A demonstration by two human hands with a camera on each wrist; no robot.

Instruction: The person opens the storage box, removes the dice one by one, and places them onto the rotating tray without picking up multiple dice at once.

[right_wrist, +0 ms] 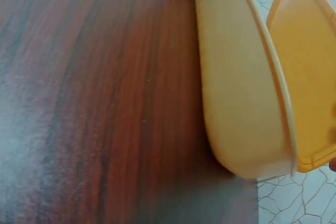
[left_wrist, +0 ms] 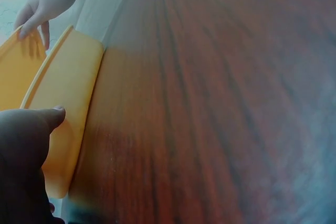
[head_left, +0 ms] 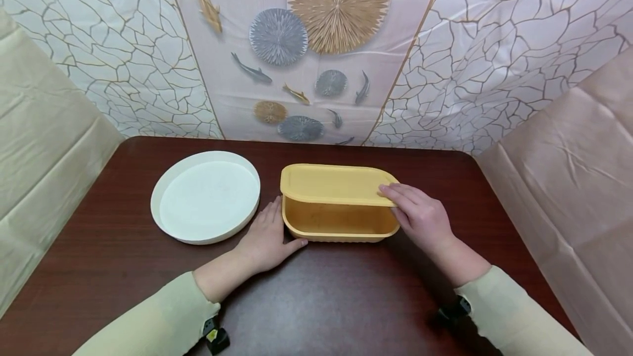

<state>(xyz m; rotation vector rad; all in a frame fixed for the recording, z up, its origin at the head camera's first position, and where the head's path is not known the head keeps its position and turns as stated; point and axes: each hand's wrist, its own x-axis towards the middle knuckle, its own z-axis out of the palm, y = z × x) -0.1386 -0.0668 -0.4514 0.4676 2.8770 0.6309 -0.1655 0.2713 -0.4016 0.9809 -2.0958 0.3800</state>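
Observation:
A yellow rectangular container point(head_left: 341, 224) with rounded corners stands on the table, its inside showing below a raised yellow lid point(head_left: 336, 184). My right hand point(head_left: 420, 216) pinches the lid at its right end, fingers on top and thumb below. The lid tilts up at the front, over the back of the container. My left hand point(head_left: 267, 238) rests against the container's left end with straight fingers, its thumb touching the front wall near the corner. In the left wrist view that thumb point(left_wrist: 52, 118) lies on the container's wall point(left_wrist: 71, 87). The right wrist view shows the lid's underside point(right_wrist: 310, 72).
A round white tray point(head_left: 205, 199) with a low rim lies on the dark wooden table point(head_left: 326, 301), left of the container and close to my left hand. Patterned cloth point(head_left: 296, 70) hangs behind the table, and beige cloth point(head_left: 559, 180) stands along the sides.

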